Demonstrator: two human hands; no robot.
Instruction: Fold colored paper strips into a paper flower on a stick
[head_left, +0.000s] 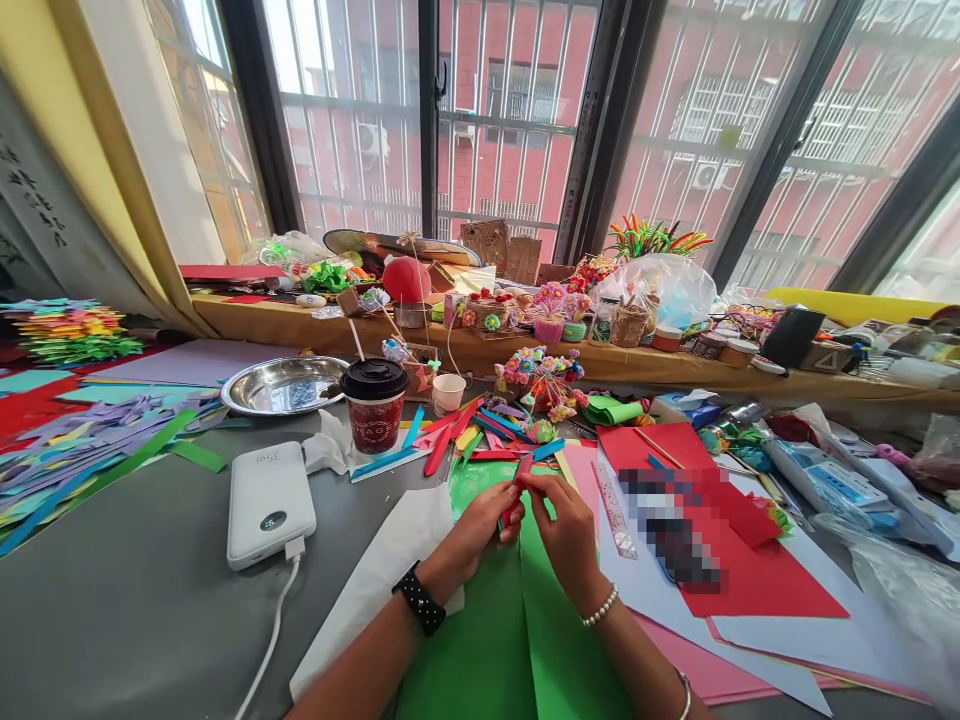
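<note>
Folded paper strips, red with a bit of blue and green, are held up between my two hands over the green paper sheets. My left hand is closed around the lower part of the strips. With thumb and forefinger, my right hand pinches the top of the red strip. Just beyond my hands lies a loose pile of red, blue, pink and yellow strips. White tissue spreads beside the green sheets at the left. How the strips are folded inside my left fingers is hidden.
A lidded coffee cup, a metal plate and a white power bank with a cable stand to the left. Red paper, a ruler and a blurred-out object lie to the right. Crafts crowd the windowsill.
</note>
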